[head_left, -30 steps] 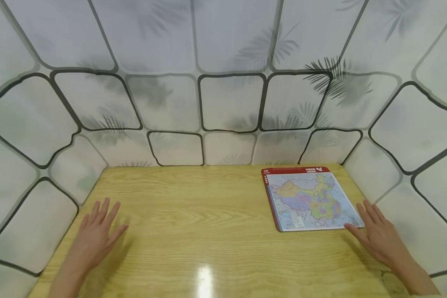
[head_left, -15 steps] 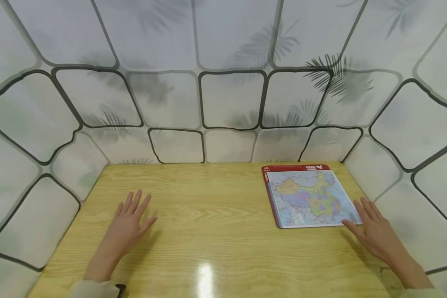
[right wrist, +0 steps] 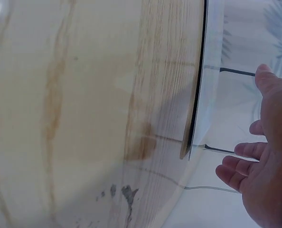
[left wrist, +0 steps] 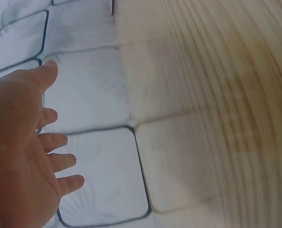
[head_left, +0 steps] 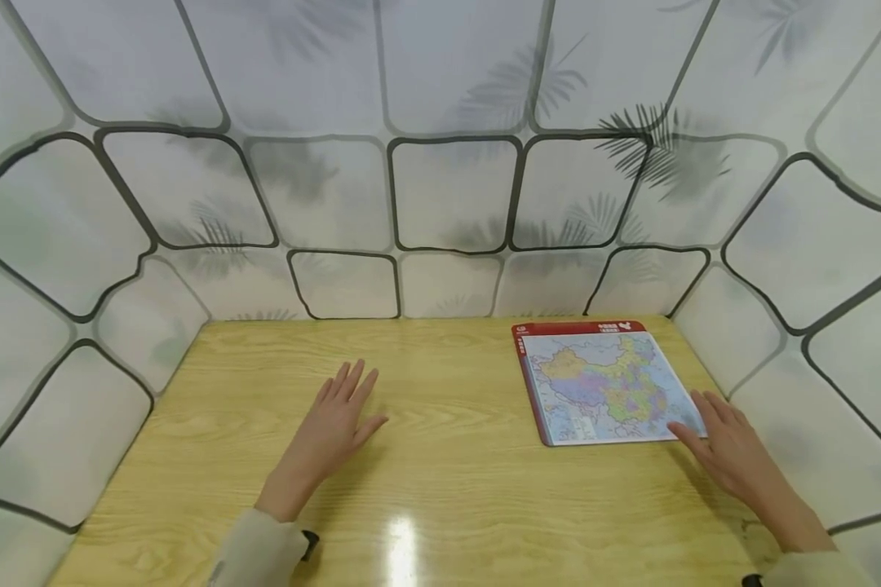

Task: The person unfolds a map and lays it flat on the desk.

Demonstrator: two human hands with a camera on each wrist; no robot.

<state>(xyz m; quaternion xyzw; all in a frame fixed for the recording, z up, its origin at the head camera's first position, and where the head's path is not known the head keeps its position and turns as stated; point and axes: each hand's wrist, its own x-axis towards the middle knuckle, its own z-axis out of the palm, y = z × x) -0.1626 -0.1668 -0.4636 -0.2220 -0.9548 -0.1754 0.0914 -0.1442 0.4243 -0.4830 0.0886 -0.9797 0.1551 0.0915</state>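
A flat map board (head_left: 595, 391) with a red top border lies on the table at the right, printed with a coloured map. In the head view my right hand (head_left: 734, 448) is at its lower right corner, fingers extended and thumb overlapping the lower edge. The board's thin edge (right wrist: 200, 80) shows in the right wrist view, beside the hand (right wrist: 269, 152), whose palm holds nothing. My left hand (head_left: 326, 432) hovers over the table left of centre, fingers spread, casting a shadow. Its bare palm (left wrist: 17, 152) shows in the left wrist view.
The wood-grain table (head_left: 440, 489) reaches back to a patterned curtain (head_left: 448, 204), which also closes in both sides. Dark marks (right wrist: 129, 194) spot the tabletop near the right hand. Light sleeves (head_left: 257, 550) cover the forearms.
My left hand has swept rightward from the table's left side toward the middle, its fingers still extended. The right hand has stayed almost in place by the map board, which lies as before.
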